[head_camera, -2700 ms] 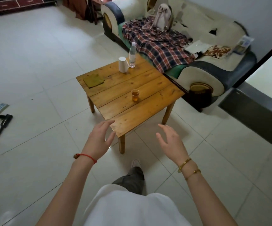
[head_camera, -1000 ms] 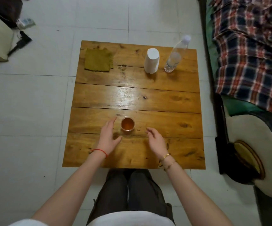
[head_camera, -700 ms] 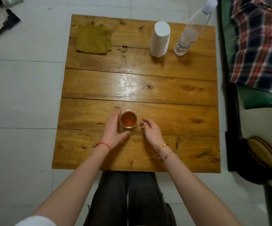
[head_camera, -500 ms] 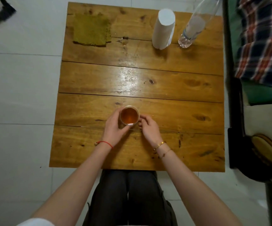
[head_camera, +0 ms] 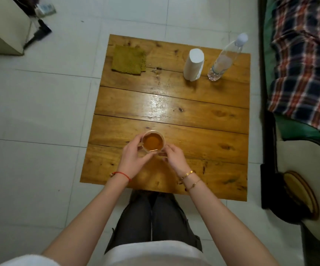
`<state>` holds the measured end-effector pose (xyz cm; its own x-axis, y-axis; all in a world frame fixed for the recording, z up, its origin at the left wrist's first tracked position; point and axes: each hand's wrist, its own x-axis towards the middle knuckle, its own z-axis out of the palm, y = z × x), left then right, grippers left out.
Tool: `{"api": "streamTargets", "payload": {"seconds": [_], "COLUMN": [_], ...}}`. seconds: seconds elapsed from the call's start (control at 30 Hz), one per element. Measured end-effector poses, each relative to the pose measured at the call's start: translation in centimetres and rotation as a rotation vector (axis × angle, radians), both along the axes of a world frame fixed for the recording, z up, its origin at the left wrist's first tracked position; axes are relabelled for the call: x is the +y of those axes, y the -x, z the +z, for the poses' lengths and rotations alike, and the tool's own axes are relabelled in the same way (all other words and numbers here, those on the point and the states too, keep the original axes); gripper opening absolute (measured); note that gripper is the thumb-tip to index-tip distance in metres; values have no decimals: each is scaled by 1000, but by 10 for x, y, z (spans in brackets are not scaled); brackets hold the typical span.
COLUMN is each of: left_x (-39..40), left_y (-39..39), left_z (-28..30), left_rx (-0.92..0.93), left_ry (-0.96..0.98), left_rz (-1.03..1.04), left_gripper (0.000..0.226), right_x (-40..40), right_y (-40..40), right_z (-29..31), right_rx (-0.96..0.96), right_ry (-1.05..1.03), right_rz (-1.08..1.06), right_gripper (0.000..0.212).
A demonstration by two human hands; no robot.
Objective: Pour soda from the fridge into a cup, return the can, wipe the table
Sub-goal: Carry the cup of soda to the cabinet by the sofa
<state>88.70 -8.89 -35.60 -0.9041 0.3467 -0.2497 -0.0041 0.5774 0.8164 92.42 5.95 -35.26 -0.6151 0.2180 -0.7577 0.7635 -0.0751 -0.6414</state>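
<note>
Both hands meet at the lower middle of the frame around a small clear cup (head_camera: pixel 153 141) of amber drink. Curled about the cup's left side, the left hand (head_camera: pixel 132 158) wears a red string at the wrist; the right hand (head_camera: pixel 173 156), with gold bracelets, has its fingers bent against the cup's lower right side. Whether the cup rests on the wood or is raised just off it cannot be told.

Across the frame from the left: pale floor tiles (head_camera: pixel 40 116), with a beige box-like piece of furniture (head_camera: pixel 3 29) in the upper left corner and a dark object (head_camera: pixel 40 33) on the floor beside it. At centre stands a wooden plank table (head_camera: pixel 203 131), glossy in the middle. Along its far edge lie a green cloth (head_camera: pixel 128 60) at the left, then a white cylindrical container (head_camera: pixel 193 64) standing upright, then a clear plastic bottle (head_camera: pixel 226 58) with a white cap. At the right edge of the frame is a sofa (head_camera: pixel 297 189) draped with a plaid blanket (head_camera: pixel 305 66).
</note>
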Motion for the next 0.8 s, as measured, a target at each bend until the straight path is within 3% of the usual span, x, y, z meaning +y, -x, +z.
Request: {"api": "streamTargets", "payload": {"seconds": [0.43, 0.8], "left_x": [-56, -150], "left_y": [-61, -84], "left_z": [138, 182], "left_rx": [-49, -28], "left_ry": [-64, -133], "left_rz": [186, 477], "left_gripper": [65, 65], "right_x": [-37, -132], "right_y": [-39, -25], "right_z": [127, 167], "right_rx": [66, 136], "right_ry": [114, 176], "right_rz": [197, 399], "right_gripper": [32, 30]}}
